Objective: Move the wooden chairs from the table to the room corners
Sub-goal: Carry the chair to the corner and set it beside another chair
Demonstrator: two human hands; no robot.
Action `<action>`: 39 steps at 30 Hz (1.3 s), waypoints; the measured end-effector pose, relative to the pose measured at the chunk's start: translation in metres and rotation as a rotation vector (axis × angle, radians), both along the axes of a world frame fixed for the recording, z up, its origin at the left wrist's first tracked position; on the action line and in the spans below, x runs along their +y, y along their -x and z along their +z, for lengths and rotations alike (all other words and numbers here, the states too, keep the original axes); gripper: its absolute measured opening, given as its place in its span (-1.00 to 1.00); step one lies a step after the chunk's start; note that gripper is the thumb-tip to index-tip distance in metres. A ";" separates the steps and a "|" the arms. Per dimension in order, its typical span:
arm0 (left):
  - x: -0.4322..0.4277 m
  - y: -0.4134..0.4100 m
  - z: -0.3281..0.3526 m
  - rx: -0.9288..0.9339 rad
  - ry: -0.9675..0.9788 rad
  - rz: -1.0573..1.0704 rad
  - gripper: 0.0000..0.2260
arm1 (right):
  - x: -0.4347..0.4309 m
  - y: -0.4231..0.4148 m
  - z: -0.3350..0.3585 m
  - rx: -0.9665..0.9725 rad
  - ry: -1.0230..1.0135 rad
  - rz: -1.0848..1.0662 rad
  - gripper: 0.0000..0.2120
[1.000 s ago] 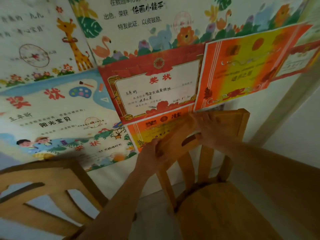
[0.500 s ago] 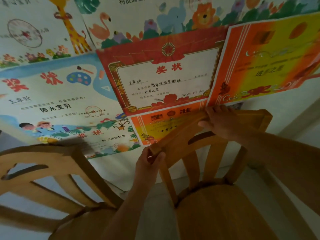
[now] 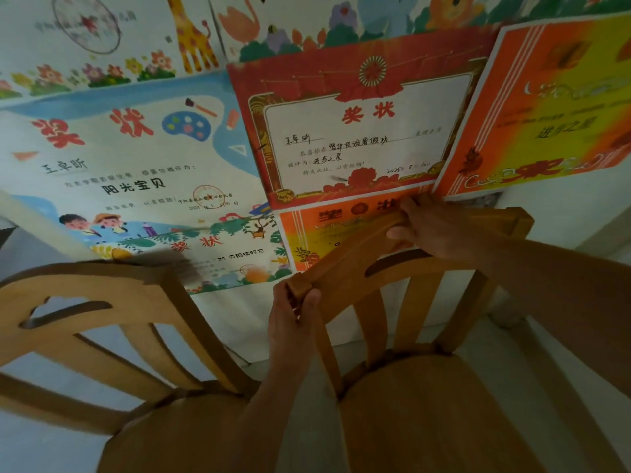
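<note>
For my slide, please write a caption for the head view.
Left hand and right hand grip one wooden chair beside a second chair, facing wall certificates.

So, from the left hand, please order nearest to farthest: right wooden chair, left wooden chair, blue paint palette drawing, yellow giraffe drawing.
1. Right wooden chair: the left hand grips its top-rail corner.
2. Left wooden chair: beside, to the left.
3. Blue paint palette drawing: on the wall, upper left.
4. Yellow giraffe drawing: highest on the wall.
</note>
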State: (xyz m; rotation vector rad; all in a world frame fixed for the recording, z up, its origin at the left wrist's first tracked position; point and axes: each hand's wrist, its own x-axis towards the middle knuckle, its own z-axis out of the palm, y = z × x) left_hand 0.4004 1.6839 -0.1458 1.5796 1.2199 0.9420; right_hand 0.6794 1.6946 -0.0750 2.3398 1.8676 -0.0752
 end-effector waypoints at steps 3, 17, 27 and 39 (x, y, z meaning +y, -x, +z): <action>0.010 0.019 0.000 0.020 0.008 0.003 -0.80 | 0.010 0.018 0.001 -0.022 0.022 0.006 -0.10; 0.068 0.114 0.005 0.080 0.010 0.009 -0.79 | 0.042 0.111 -0.005 0.012 -0.089 -0.048 -0.13; 0.076 0.136 0.007 0.135 0.002 0.045 -0.70 | 0.038 0.138 0.011 -0.032 -0.150 0.031 -0.41; 0.072 0.140 0.030 0.403 -0.155 0.047 -0.55 | 0.029 0.153 -0.001 -0.066 -0.190 0.026 -0.37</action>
